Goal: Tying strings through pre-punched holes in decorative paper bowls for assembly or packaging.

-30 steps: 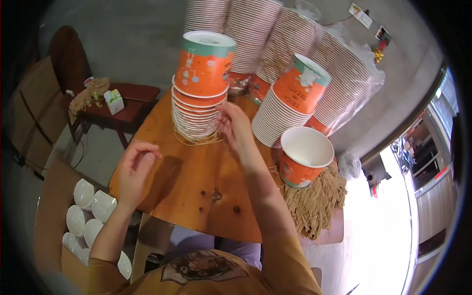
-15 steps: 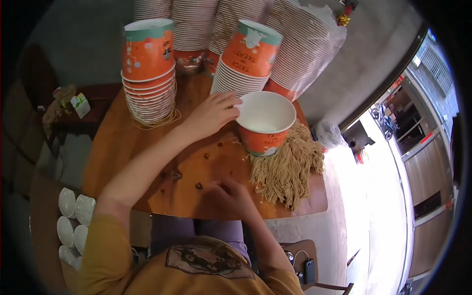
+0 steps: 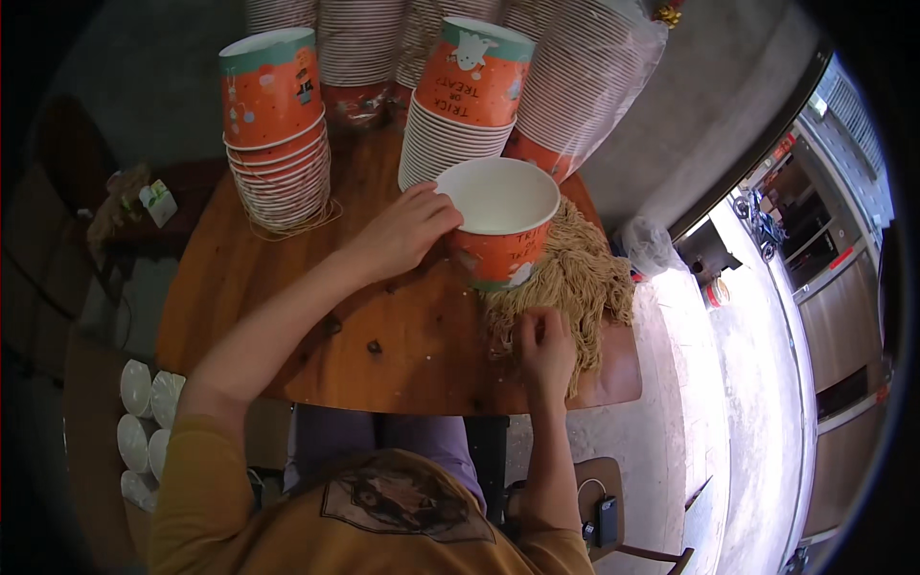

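Observation:
My left hand [image 3: 414, 230] grips the left rim of a paper bucket [image 3: 506, 196], orange and green outside and white inside. The bucket stands upright, open side up, at the left edge of a heap of tan strings [image 3: 586, 278]. My right hand [image 3: 546, 350] is over the near side of that heap, its fingers curled and closed. Whether a strand is between those fingers is too small to tell. Behind the bucket is a stack of matching upside-down buckets [image 3: 460, 120]. Farther left, another stack [image 3: 276, 134] has tan string around it.
The wooden table [image 3: 287, 326] has a rounded left side. Tall bucket stacks, one in clear plastic [image 3: 589, 86], line its back. A chair at lower left holds several white bowl-like items [image 3: 134, 436]. A phone [image 3: 606, 520] lies on a seat at lower right.
My right hand has moved right, from the bare table to the string heap. My left hand still holds the bucket's rim; the whole view has shifted slightly.

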Tool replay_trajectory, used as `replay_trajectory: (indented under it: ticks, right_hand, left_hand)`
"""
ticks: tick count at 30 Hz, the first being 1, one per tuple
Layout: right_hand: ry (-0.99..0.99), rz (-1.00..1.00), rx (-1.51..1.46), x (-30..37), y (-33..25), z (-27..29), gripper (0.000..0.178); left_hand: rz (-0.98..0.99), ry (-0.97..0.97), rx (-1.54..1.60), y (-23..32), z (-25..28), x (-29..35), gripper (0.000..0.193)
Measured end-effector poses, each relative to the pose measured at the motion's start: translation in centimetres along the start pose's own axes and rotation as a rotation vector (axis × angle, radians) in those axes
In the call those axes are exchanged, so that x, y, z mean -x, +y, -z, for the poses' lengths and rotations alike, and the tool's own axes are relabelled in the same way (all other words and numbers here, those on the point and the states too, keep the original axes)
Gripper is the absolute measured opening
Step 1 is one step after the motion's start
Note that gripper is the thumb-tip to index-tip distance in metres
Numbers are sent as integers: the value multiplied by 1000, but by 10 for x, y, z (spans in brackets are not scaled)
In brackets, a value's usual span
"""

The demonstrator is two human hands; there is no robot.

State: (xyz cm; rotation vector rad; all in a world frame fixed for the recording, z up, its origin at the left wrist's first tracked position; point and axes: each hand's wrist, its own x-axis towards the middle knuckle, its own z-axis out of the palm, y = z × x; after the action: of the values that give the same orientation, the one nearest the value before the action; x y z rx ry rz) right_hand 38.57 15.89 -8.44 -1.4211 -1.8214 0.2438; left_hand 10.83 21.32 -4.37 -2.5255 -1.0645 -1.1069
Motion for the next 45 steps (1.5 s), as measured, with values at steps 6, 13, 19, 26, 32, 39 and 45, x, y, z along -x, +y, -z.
replay_trajectory:
  ticks: [6,13,19,26,32,39,45]
  right_hand:
    - [40,74,285,-18,17,-16,14]
    - [-314,-575,-857,-1,-29,-9,16]
    - [-393,-476,-1130,39,-102,3,14]
    - [-398,-353,-1082,46,-120,1,8]
    - [-322,-379,-1055,35,-96,-11,8]
    - [-332,-391,-843,34,-68,-26,9]
    - [-167,367,-397,40,-108,-7,21]
  left_hand:
    - [7,-30,-191,70,51,23,38]
    - [159,-17,-277,102,68,54,36]
    - [549,194,412,154,58,66,39]
    - [1065,55,1268,171,48,87,20]
    - [1155,-65,1189,163,63,100,19]
    - [1108,-82,821,153,62,109,17]
    - [666,-109,307,138,69,109,16]
